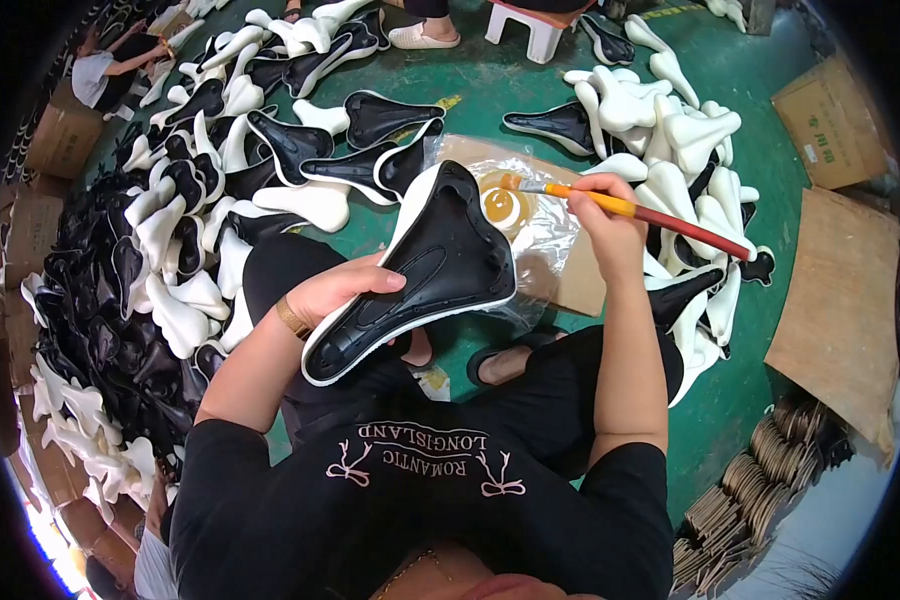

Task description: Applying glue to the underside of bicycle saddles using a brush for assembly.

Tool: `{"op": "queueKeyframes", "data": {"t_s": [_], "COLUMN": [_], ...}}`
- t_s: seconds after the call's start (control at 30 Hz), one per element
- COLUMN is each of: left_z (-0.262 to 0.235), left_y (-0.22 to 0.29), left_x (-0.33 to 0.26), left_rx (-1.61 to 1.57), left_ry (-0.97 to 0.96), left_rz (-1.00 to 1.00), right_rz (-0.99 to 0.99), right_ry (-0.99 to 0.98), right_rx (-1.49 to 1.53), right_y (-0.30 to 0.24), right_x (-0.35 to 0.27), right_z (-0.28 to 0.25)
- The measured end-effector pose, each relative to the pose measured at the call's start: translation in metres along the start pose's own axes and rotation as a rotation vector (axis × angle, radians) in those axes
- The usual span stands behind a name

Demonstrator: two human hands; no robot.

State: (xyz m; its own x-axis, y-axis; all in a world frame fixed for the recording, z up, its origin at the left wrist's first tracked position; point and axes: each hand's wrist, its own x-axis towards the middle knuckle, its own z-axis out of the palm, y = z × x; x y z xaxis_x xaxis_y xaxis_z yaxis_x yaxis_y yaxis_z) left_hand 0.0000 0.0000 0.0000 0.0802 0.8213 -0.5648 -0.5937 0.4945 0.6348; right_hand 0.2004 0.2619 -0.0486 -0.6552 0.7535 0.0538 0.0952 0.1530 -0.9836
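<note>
Saddle (425,270) clasped by left hand (335,290) could tip; brush (630,210), pinched by right hand (605,225), might drip glue mid-frame.

Heaps of black and white saddles (170,230), cardboard sheets (840,300), white stool (530,30), green floor (760,80)

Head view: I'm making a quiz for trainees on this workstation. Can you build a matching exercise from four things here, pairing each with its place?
Things:
1. black saddle shell
2. paintbrush
3. glue pot
4. flat cardboard sheet

Places:
A. on the green floor at the person's right
B. in the right hand
C. on the plastic-covered board, just beyond the saddle tip
D. held up by the left hand

Pairs: 1-D, 2-B, 3-C, 4-A
</note>
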Motion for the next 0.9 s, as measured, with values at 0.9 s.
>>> {"op": "queueKeyframes", "data": {"t_s": [0.9], "left_z": [0.009], "left_y": [0.026], "left_x": [0.004], "left_rx": [0.137], "left_ry": [-0.067], "left_rz": [0.058], "right_rz": [-0.707], "right_ry": [-0.061], "right_rx": [-0.155], "right_y": [-0.053], "right_x": [0.000], "right_z": [0.006]}}
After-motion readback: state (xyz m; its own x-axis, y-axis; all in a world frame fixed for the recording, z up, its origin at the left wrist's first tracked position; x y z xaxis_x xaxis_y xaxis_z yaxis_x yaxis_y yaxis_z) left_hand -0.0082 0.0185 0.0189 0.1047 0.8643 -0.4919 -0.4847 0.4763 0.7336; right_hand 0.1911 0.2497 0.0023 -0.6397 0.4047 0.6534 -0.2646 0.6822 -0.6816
